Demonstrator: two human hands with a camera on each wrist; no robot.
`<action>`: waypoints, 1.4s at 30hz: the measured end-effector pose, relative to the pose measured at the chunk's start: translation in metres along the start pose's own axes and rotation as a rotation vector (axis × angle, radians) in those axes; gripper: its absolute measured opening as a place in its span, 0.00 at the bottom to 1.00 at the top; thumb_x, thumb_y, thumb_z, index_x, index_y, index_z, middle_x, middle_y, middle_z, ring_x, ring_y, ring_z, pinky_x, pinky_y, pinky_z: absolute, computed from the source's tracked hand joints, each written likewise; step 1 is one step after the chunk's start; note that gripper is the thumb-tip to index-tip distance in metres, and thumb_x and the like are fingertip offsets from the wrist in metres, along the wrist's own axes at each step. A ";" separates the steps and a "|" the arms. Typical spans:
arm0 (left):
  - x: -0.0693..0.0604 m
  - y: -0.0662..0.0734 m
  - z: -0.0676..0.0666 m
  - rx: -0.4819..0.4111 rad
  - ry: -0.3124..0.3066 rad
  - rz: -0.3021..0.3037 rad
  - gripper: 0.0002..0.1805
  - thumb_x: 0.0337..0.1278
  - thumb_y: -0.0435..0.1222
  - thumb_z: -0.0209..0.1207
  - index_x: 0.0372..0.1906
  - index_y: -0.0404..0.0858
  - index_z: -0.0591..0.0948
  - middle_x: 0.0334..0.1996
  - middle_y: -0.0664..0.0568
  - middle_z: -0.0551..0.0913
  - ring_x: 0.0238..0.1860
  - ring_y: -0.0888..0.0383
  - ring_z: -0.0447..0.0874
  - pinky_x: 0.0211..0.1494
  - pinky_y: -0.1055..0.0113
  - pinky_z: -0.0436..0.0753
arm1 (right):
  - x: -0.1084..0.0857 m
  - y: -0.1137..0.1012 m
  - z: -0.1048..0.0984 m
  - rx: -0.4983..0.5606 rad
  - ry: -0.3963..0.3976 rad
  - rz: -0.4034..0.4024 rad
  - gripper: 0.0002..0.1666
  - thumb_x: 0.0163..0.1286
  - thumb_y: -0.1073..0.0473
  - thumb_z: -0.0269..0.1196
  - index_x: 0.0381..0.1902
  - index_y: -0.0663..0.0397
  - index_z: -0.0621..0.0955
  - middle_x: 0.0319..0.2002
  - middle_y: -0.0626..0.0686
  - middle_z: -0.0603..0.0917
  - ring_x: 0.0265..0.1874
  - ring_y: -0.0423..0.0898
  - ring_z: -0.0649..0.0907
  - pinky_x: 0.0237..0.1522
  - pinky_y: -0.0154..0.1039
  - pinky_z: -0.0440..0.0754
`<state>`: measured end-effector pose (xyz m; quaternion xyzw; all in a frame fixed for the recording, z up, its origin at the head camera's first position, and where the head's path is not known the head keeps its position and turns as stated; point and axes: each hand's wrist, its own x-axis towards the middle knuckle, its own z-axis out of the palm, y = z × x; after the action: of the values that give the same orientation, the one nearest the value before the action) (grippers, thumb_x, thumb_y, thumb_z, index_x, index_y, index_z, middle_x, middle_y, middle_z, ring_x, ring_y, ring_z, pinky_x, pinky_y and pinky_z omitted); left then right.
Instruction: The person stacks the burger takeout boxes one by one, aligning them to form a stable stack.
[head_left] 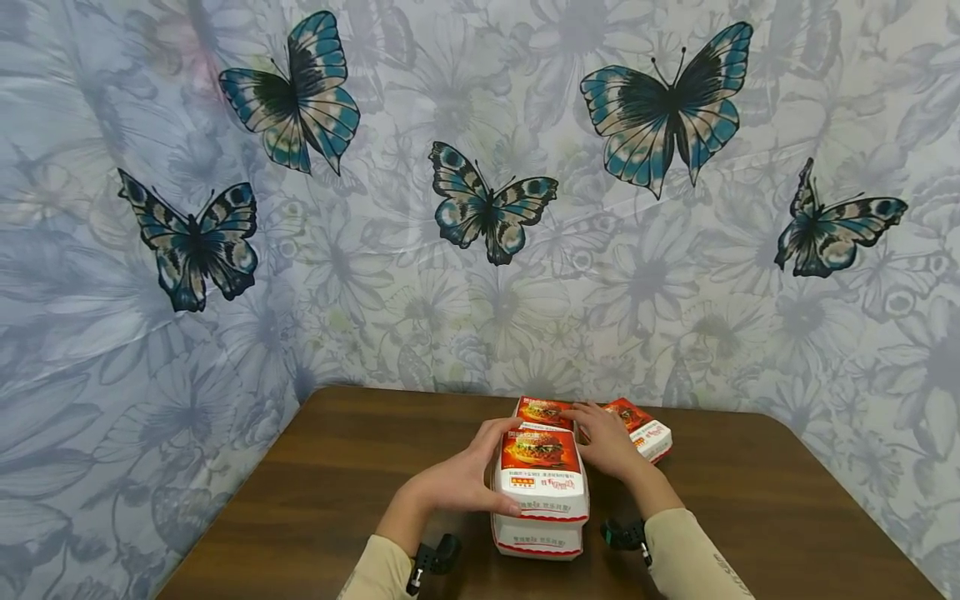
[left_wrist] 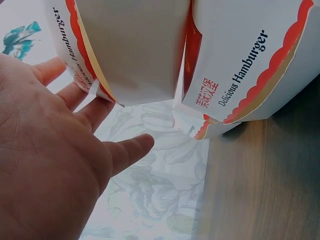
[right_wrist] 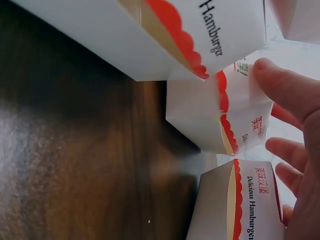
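My left hand (head_left: 465, 479) grips a red-and-white hamburger box (head_left: 543, 471), thumb along its near side and fingers at the far side. In the left wrist view, this box (left_wrist: 137, 50) is above a second hamburger box (left_wrist: 240, 60), with a narrow gap between them. That lower box (head_left: 536, 537) sits on the table. Behind them is another box (head_left: 545, 411); my right hand (head_left: 611, 442) touches its top with fairly straight fingers. A further box (head_left: 651, 435) lies angled on the right, close to my right fingers (right_wrist: 292, 152).
The brown wooden table (head_left: 315, 500) extends to both sides of the boxes, its back edge near a floral cloth backdrop (head_left: 405, 333) with butterfly prints. Dark wrist devices (head_left: 435, 557) show on both forearms.
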<state>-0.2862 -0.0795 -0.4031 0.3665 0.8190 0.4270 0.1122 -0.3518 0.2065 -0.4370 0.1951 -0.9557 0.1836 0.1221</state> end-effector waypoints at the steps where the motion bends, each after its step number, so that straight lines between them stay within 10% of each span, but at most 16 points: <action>1: 0.000 0.000 0.000 0.000 0.000 0.001 0.58 0.47 0.52 0.74 0.77 0.61 0.47 0.73 0.54 0.50 0.75 0.53 0.51 0.74 0.52 0.65 | 0.001 0.000 0.000 0.001 -0.007 0.012 0.26 0.67 0.53 0.66 0.62 0.50 0.80 0.66 0.62 0.77 0.70 0.69 0.68 0.66 0.76 0.57; 17: 0.000 -0.005 0.002 -0.002 0.007 0.014 0.60 0.46 0.52 0.74 0.79 0.56 0.46 0.74 0.57 0.49 0.75 0.55 0.51 0.74 0.54 0.65 | 0.003 0.002 0.004 0.056 -0.018 0.072 0.21 0.60 0.53 0.70 0.52 0.45 0.80 0.33 0.45 0.82 0.72 0.66 0.66 0.68 0.77 0.49; 25: -0.001 -0.007 0.000 0.037 0.005 0.024 0.59 0.46 0.53 0.74 0.77 0.65 0.46 0.76 0.58 0.46 0.76 0.55 0.47 0.74 0.51 0.63 | 0.005 0.000 0.010 0.000 0.052 0.082 0.21 0.61 0.53 0.69 0.52 0.44 0.79 0.35 0.46 0.81 0.43 0.50 0.80 0.64 0.70 0.61; 42: -0.002 -0.004 -0.001 0.021 0.015 0.025 0.65 0.43 0.59 0.73 0.79 0.58 0.42 0.78 0.58 0.42 0.78 0.54 0.45 0.76 0.49 0.62 | 0.005 -0.003 -0.001 0.009 0.143 0.111 0.28 0.55 0.49 0.73 0.53 0.51 0.79 0.53 0.57 0.84 0.57 0.59 0.80 0.65 0.68 0.65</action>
<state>-0.2875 -0.0836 -0.4058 0.3744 0.8197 0.4225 0.0968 -0.3550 0.2031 -0.4336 0.1287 -0.9530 0.2078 0.1790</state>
